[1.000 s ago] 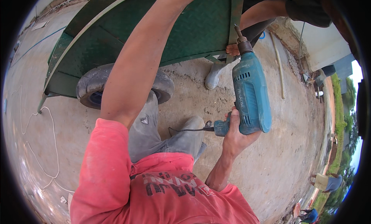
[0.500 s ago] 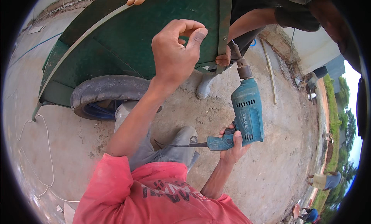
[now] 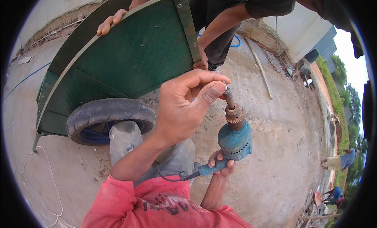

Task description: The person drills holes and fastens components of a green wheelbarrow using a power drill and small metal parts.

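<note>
My right hand point(image 3: 222, 164) is wrapped round the grip of a teal power drill point(image 3: 235, 142), which points up and away from me. A bit holder point(image 3: 229, 99) sticks out of its rusty chuck point(image 3: 235, 117). With thumb and forefinger, my left hand point(image 3: 186, 104) pinches a small screw point(image 3: 225, 83) at the end of the bit holder; most of the screw is hidden by the fingers. Beyond my left hand stands a green metal cart body point(image 3: 129, 51) with a metal strip point(image 3: 187, 25) along its edge.
A co-worker's hands point(image 3: 111, 22) hold the cart's rim and lower corner. The black tyre point(image 3: 112, 103) sits beside my knee point(image 3: 125, 139). The drill's cord point(image 3: 169, 179) runs toward my lap. A white cord point(image 3: 51, 173) and a wooden strip point(image 3: 259, 67) lie on the concrete.
My left hand has come down and right to the bit holder's tip. The drill has moved left and tilted away. The view has shifted, and the co-worker's upper hand shows more fully on the rim.
</note>
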Demonstrator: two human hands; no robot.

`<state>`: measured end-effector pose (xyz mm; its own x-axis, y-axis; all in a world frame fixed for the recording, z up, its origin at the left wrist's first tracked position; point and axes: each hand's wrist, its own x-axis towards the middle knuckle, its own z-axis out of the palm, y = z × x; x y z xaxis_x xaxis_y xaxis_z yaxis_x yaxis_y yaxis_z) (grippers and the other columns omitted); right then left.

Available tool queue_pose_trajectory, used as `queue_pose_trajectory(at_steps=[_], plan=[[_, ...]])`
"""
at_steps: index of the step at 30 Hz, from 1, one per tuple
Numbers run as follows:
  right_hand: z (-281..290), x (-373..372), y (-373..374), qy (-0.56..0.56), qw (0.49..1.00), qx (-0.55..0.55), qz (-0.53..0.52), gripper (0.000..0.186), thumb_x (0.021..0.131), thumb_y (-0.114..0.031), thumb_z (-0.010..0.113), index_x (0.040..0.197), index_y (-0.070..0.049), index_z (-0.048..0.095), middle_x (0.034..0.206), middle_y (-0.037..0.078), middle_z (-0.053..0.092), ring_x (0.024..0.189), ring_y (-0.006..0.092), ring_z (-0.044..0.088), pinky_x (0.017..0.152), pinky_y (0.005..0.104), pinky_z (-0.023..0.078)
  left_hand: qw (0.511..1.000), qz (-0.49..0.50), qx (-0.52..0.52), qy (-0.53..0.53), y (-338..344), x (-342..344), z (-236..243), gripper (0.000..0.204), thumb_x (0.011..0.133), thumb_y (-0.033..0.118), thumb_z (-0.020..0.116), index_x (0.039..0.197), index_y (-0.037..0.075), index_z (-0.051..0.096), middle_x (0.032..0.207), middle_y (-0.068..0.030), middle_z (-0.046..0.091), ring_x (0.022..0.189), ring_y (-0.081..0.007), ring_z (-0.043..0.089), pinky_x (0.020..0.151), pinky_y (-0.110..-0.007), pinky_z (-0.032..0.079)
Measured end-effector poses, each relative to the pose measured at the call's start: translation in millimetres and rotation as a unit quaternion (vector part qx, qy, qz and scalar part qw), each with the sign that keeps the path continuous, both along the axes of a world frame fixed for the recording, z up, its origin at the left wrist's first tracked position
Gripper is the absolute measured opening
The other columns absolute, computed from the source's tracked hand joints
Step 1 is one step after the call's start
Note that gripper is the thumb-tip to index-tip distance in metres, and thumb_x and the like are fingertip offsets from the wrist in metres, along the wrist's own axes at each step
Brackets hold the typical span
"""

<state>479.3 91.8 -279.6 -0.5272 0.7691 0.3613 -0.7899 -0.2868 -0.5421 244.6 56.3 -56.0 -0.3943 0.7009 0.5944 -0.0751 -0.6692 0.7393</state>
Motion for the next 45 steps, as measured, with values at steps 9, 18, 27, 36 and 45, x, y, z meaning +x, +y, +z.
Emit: queue_pose_trajectory(at_steps=[9, 18, 27, 36, 45], plan=[[2, 2, -5, -0.003, 1.0, -0.011, -0.019, 0.063, 0.085, -0.033, 0.083, 0.126, 0.005, 0.056, 0.091, 0.014, 0.068, 0.067, 0.0337, 0.068, 0.054, 0.0437, 0.058, 1.0, 0.024, -0.006, -0.017, -5, 9, 0, 0.023, 0.104, 0.016, 0.064, 0.105, -0.007, 0.068, 0.098, -0.0094, 0.072, 0.089, -0.0134, 0.07, 0.082, -0.027, 0.057], [2, -2, -7, -0.008, 0.999, -0.019, -0.044, 0.059, 0.082, -0.031, 0.086, 0.119, 0.006, 0.058, 0.088, 0.016, 0.067, 0.064, 0.0342, 0.068, 0.052, 0.0444, 0.059, 0.998, 0.05, -0.004, -0.041, -5, 17, -2, 0.026, 0.105, 0.019, 0.062, 0.106, -0.006, 0.067, 0.095, -0.0099, 0.073, 0.086, -0.0165, 0.073, 0.08, -0.029, 0.058], [8, -4, -11, -0.054, 0.997, 0.018, -0.047, 0.07, 0.085, -0.041, 0.08, 0.133, 0.002, 0.053, 0.091, 0.009, 0.068, 0.066, 0.031, 0.068, 0.055, 0.0405, 0.057, 0.995, 0.079, 0.014, -0.058, -4, 19, -6, 0.026, 0.103, 0.021, 0.067, 0.107, -0.004, 0.068, 0.094, -0.0091, 0.073, 0.084, -0.0172, 0.074, 0.079, -0.03, 0.059], [13, 0, -16, -0.05, 0.997, 0.026, -0.046, 0.067, 0.085, -0.041, 0.081, 0.129, 0.003, 0.055, 0.093, 0.009, 0.069, 0.066, 0.0311, 0.068, 0.054, 0.0407, 0.057, 0.983, -0.07, -0.045, -0.166, -9, 7, -5, 0.024, 0.106, 0.023, 0.059, 0.11, 0.001, 0.065, 0.1, -0.0097, 0.072, 0.09, -0.021, 0.074, 0.083, -0.037, 0.06], [24, 6, -25, -0.065, 0.995, 0.036, -0.068, 0.068, 0.084, -0.043, 0.081, 0.126, 0.005, 0.056, 0.092, 0.009, 0.068, 0.066, 0.0311, 0.068, 0.054, 0.0407, 0.057, 0.986, -0.086, -0.047, -0.134, -23, 5, -1, 0.026, 0.107, 0.024, 0.057, 0.112, -0.001, 0.064, 0.108, -0.0113, 0.071, 0.096, -0.0208, 0.073, 0.085, -0.038, 0.061]])
